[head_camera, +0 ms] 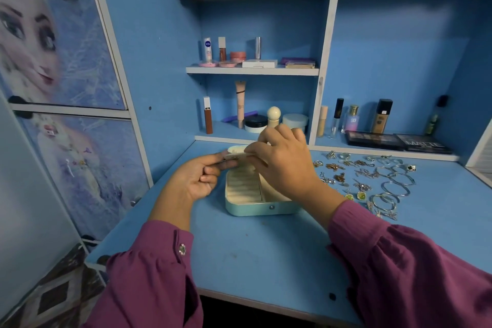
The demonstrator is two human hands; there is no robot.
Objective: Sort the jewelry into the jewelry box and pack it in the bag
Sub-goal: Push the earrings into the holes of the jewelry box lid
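Jewelry box (262, 206), pale teal with cream lining, sits on the blue counter (266, 255), lid (235, 153) raised. Left hand (198, 177) pinches the lid's edge between thumb and fingers. Right hand (282, 165) also has its grip on the lid, fingers curled over it, above the open compartments. Jewelry (372, 181) (bangles, earrings, rings) lies spread on the counter just right of the box. Makeup palettes (396, 142) lie behind it.
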